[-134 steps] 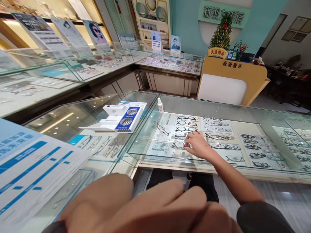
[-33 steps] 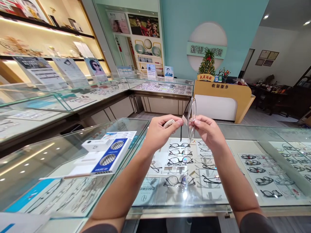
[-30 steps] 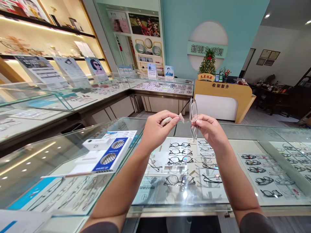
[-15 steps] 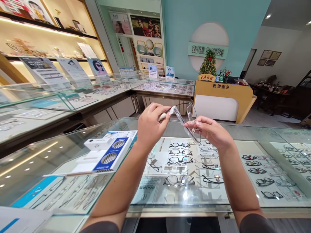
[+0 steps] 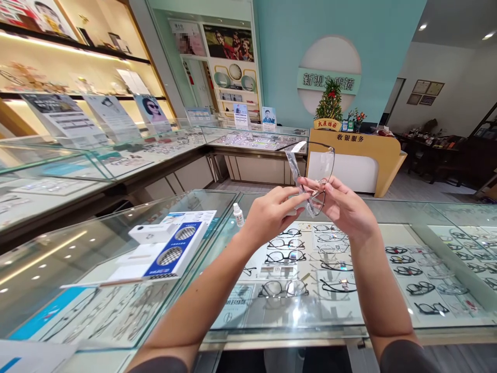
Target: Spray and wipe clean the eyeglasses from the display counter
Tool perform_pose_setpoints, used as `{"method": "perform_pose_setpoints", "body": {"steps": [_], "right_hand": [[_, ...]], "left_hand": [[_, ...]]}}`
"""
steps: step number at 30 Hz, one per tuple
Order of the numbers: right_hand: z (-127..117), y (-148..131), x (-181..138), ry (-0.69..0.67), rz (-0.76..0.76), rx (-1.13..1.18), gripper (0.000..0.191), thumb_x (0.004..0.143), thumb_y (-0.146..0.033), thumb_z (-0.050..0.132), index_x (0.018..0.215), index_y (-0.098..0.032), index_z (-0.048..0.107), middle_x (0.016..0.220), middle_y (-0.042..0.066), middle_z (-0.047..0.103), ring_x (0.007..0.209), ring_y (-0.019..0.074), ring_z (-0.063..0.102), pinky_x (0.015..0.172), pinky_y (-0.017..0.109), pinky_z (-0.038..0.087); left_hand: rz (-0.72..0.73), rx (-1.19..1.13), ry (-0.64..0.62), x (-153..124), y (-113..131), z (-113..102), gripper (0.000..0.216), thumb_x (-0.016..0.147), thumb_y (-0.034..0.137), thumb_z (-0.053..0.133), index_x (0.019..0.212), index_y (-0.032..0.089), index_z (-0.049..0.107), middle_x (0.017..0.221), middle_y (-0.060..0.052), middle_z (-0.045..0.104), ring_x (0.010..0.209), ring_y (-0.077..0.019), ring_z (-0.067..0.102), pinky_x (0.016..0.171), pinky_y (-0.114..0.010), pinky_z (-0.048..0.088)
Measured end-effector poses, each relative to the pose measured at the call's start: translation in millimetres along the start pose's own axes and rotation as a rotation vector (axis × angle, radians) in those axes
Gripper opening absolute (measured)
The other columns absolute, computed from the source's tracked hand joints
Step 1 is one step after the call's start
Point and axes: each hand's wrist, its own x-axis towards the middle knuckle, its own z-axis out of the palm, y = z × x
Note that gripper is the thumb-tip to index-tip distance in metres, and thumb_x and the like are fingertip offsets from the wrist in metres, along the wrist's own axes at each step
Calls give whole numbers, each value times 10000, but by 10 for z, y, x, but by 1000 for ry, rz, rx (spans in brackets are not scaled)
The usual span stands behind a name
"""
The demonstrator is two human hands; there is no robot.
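While our right hand (image 5: 351, 207) pinches 1 pair of thin dark-rimmed clear-lensed eyeglasses (image 5: 325, 165) near the bridge, our left hand (image 5: 272, 215) lays its fingers against the lower lens; we can't tell whether those fingers grip. We've got the eyeglasses up on end, above the clear glass display counter (image 5: 392, 212). Left of us stands 1 small white plastic bottle (image 5: 238, 215); farther left, 1 blue-and-white cardboard stand (image 5: 174, 248).

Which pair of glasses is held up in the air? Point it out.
The thin-rimmed pair pinched in the right hand, left hand close against it. It alone is raised; the other pairs lie across the glass counters.
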Motion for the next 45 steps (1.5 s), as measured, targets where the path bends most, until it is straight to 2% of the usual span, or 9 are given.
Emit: {"method": "perform_pose_setpoints", "body": {"steps": [11,16,19,21,24,26,32,38,45], "right_hand": [[26,123,71,192,-222,-172,240,1007,-520,647,937,-295,603,1475,58,737,1419,265,671,1171,550,564],[13,205,112,311,-307,-250,282,1030,-559,572,996,-289,648,1370,102,772,1352,278,706,1134,573,585],[-95,206,127,362,-356,-199,319,1011,-613,600,1014,-298,652,1358,77,767,1375,264,684,1135,528,573],[-150,225,152,392,-385,-219,310,1017,-614,599,1032,-308,643,1350,61,762,1400,251,660,1124,491,561],[-94,317,207,449,-410,-305,302,1003,-597,623,989,-295,625,1287,73,762,1352,252,672,1076,452,557],[44,410,234,464,-436,-364,293,977,-567,664,937,-281,619,1218,80,763,1248,254,699,1040,442,555],[453,605,197,417,-607,-732,115,985,-323,662,879,-276,658,1066,65,798,1187,269,673,1118,493,477],[428,596,169,570,-643,-825,155,1007,-318,639,861,-274,614,1005,56,790,1126,270,679,1073,482,488],[419,621,184,577,-605,-824,169,1011,-336,639,860,-264,613,996,45,780,1068,255,683,1023,456,484]], "left_hand": [[-241,-143,188,21,80,8,191,1044,344,673,1032,207,805,955,-73,822,878,-175,758,787,-275,561],[-519,-377,157,56,116,-48,299,973,450,730,1149,209,739,895,-32,783,664,-123,638,675,-254,512],[-677,-560,38,108,15,-180,304,933,505,733,928,202,705,732,16,667,565,-102,504,570,-238,415],[-638,-738,-235,150,-40,-270,383,933,526,712,736,201,661,644,19,596,550,-110,482,551,-248,384],[-393,-1027,-700,196,18,-302,398,932,490,720,652,212,667,651,-13,627,597,-142,552,604,-279,431],[-257,-1121,-839,197,148,-251,373,937,430,728,638,220,655,656,-10,627,611,-142,551,636,-289,434],[-275,-1031,-923,93,479,-90,454,882,477,779,576,202,588,524,50,510,502,-93,387,522,-288,279],[-294,-1020,-849,39,587,8,436,896,476,743,583,196,626,545,29,604,504,-96,432,528,-292,277],[-243,-984,-901,-31,735,135,390,911,519,750,680,207,714,589,29,648,558,-106,507,548,-264,318]]}}
